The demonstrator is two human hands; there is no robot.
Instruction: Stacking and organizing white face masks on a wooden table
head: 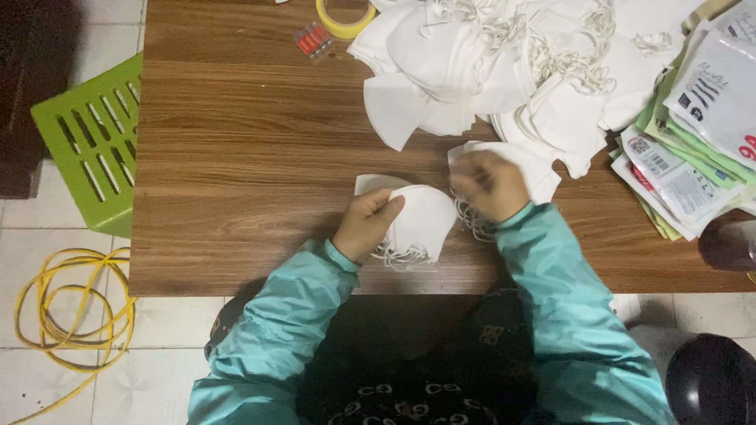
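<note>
The left hand [368,223] grips a small stack of folded white masks [421,220] on the wooden tabletop [252,157]; the blurred right hand [490,185] grasps another white mask [535,169] near the far pile [504,63].

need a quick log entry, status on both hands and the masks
Left hand gripping small stack of white masks. Right hand blurred, on another mask by the big pile. Nothing in the way between the hands.

A small stack of masks [421,220] lies near the table's [236,157] near edge; the mask heap [504,63] lies far right; packets [693,149] at right; stool [90,142] left of table.
</note>
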